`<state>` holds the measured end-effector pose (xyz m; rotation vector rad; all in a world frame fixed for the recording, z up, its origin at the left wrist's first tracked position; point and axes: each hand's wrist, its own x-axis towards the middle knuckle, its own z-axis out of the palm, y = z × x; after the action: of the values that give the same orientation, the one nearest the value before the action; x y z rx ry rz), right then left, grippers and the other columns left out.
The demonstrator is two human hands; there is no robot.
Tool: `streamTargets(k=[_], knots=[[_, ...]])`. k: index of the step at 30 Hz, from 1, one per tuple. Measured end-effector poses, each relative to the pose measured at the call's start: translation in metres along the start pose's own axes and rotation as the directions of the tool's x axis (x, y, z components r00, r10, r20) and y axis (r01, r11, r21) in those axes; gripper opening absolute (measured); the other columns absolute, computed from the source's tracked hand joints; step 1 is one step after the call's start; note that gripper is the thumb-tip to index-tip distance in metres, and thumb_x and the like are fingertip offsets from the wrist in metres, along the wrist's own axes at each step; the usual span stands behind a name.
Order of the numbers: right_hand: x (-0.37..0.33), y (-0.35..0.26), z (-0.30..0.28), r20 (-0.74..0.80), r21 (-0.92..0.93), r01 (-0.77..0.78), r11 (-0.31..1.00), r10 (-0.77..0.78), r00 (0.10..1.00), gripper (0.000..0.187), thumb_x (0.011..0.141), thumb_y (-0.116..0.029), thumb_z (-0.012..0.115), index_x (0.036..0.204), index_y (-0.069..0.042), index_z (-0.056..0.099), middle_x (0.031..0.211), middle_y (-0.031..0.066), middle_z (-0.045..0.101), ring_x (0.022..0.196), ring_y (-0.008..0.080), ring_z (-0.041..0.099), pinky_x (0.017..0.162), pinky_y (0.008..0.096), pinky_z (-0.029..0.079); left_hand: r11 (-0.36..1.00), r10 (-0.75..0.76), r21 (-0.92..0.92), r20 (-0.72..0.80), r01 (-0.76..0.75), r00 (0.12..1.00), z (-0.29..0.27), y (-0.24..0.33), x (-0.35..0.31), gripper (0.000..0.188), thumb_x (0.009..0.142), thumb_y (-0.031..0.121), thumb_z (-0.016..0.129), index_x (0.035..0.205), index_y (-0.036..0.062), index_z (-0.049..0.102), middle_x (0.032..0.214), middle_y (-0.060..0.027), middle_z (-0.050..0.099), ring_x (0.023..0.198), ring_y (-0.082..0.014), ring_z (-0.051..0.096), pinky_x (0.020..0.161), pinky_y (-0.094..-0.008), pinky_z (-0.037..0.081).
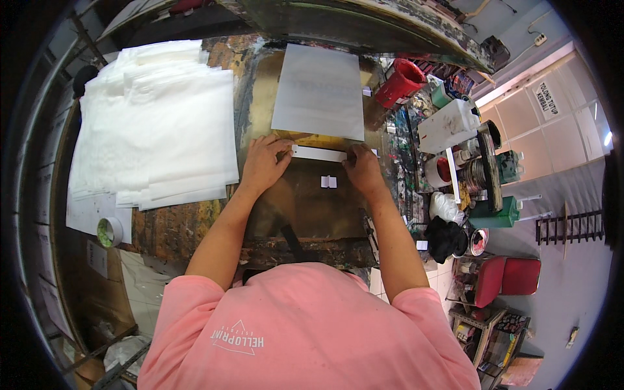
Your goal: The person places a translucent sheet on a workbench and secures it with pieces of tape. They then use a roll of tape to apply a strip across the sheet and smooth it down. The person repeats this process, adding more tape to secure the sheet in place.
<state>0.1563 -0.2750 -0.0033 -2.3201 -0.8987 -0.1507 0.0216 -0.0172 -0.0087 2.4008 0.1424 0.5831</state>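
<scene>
One small white tab [329,182] lies between the forearms [218,234] on the brown table [179,224]. Just beyond it a narrow white strip [318,153] runs crosswise, the left hand [263,164] at its left end and the right hand [364,170] at its right. Both hands' fingers are bent against the strip; whether they pinch or merely press it, I cannot tell. An uneven stack of white sheets [156,123] spreads left of the left hand. Farther off, a single whitish sheet [318,91] lies flat, a red bucket [398,86] to its right.
</scene>
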Motion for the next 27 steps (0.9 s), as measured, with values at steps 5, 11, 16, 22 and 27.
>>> streamTargets(k=[5,11,16,22,27], knots=[[0.006,0.001,-0.002,0.061,-0.016,-0.006,1.000,0.007,0.998,0.024,0.076,-0.006,0.080,0.090,-0.001,0.061,0.091,0.0204,0.066,0.092,0.0440,0.065,0.080,0.0503,0.052,0.999,0.033,0.026,-0.032,-0.032,0.999,0.000,-0.001,-0.001,0.022,0.093,0.021,0.071,0.112,0.0120,0.078,0.099,-0.0053,0.068,0.101,-0.0288,0.061,0.094,-0.0433,0.043],[0.011,0.006,-0.007,0.150,-0.021,-0.040,0.999,0.043,0.988,0.027,0.078,-0.011,0.082,0.094,0.000,0.064,0.093,0.0204,0.068,0.091,0.0422,0.067,0.081,0.0491,0.053,1.000,0.019,0.010,-0.018,-0.019,1.000,0.000,0.001,0.000,0.022,0.092,0.020,0.072,0.111,0.0120,0.078,0.098,-0.0053,0.067,0.100,-0.0285,0.061,0.093,-0.0431,0.044],[0.021,0.001,-0.015,0.311,-0.042,-0.112,0.993,0.119,0.943,0.033,0.079,-0.012,0.082,0.105,0.002,0.066,0.103,0.0259,0.070,0.101,0.0443,0.068,0.087,0.0504,0.055,1.000,0.006,-0.010,-0.019,-0.006,1.000,-0.001,0.001,0.000,0.021,0.092,0.021,0.071,0.110,0.0123,0.078,0.097,-0.0051,0.067,0.099,-0.0287,0.061,0.093,-0.0430,0.043],[0.016,0.004,-0.015,0.159,0.033,-0.159,0.987,0.151,0.976,0.025,0.086,-0.014,0.075,0.103,0.004,0.069,0.103,0.0279,0.071,0.101,0.0443,0.070,0.087,0.0518,0.056,1.000,0.012,0.018,-0.021,-0.012,1.000,-0.001,0.002,0.000,0.022,0.092,0.021,0.071,0.110,0.0125,0.078,0.097,-0.0053,0.067,0.100,-0.0290,0.061,0.092,-0.0429,0.043],[0.015,0.005,-0.002,0.145,-0.316,0.064,0.947,-0.018,0.989,0.017,0.096,-0.011,0.059,0.100,0.002,0.071,0.102,0.0256,0.073,0.100,0.0395,0.073,0.086,0.0494,0.059,1.000,0.011,-0.005,-0.017,-0.011,1.000,-0.001,0.000,0.000,0.022,0.091,0.021,0.072,0.111,0.0129,0.078,0.098,-0.0057,0.068,0.102,-0.0296,0.061,0.092,-0.0436,0.042]])
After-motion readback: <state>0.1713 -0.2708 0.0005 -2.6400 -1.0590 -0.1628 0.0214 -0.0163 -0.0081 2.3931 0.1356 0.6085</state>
